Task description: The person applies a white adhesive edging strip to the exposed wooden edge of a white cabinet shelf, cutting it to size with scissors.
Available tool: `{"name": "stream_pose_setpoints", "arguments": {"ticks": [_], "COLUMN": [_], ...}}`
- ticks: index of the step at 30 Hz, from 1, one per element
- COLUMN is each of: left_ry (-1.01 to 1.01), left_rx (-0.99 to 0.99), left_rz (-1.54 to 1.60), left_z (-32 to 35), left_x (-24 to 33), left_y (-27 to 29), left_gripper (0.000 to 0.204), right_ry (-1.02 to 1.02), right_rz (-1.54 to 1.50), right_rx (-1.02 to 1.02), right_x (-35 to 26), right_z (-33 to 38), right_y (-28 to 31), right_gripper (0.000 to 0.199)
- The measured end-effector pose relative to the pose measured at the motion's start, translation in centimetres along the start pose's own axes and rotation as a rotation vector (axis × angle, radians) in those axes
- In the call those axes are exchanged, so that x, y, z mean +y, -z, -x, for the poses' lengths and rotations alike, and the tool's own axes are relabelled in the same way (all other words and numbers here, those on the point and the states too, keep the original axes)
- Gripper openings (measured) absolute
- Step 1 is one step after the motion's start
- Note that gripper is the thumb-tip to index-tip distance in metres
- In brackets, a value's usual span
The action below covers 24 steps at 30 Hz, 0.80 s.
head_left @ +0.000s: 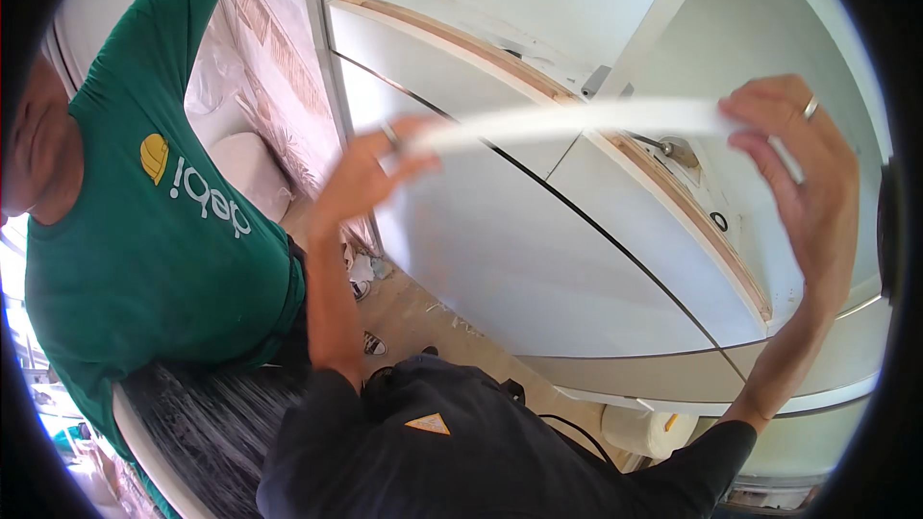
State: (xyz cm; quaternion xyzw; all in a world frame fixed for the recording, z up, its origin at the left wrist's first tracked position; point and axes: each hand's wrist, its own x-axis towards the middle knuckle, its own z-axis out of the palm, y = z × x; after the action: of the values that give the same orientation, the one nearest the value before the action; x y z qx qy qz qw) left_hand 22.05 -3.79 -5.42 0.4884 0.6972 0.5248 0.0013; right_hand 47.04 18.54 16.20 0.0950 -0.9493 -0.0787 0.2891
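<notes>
A long, narrow white strip (586, 117), smeared by motion, is held up level in front of a white cabinet. Its left end is pinched between the thumb and fingers of my left hand (370, 171). At the other end my right hand (803, 139), with a ring on one finger, grips the strip between thumb and fingers. Behind and below it are white drawer fronts (461, 231) with a dark gap between them. A raw wooden edge (692, 197) runs along the top of the cabinet front, partly hidden by the strip.
Inside the cabinet lie a tool with a metal shaft (678, 149) and a small black ring (719, 221). A person in a green shirt (163, 259) stands close at left. Plastic sheeting (279, 48) hangs behind. A white roll (644, 431) stands below the cabinet at lower right.
</notes>
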Motion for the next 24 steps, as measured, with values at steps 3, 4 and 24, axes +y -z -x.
{"name": "stream_pose_setpoints", "arguments": {"ticks": [3,4,24], "left_ry": [-0.273,-0.403,0.077], "left_rx": [0.13,0.129,-0.755], "left_rz": [-0.285,-0.475,-0.915], "left_z": [-6.2,-8.6,-25.8], "left_x": [-1.9,-2.3,-6.6], "left_y": [7.6,9.7,14.5], "left_gripper": [0.041,0.041,0.05], "right_ry": [-0.024,-0.03,-0.295], "right_rz": [0.072,0.083,0.162], "right_rx": [0.026,0.028,-0.589], "right_x": [1.3,1.6,1.2], "right_z": [-1.3,-1.7,-10.2], "right_y": [-1.8,-3.3,-13.7], "right_gripper": [0.027,0.03,0.025]}}
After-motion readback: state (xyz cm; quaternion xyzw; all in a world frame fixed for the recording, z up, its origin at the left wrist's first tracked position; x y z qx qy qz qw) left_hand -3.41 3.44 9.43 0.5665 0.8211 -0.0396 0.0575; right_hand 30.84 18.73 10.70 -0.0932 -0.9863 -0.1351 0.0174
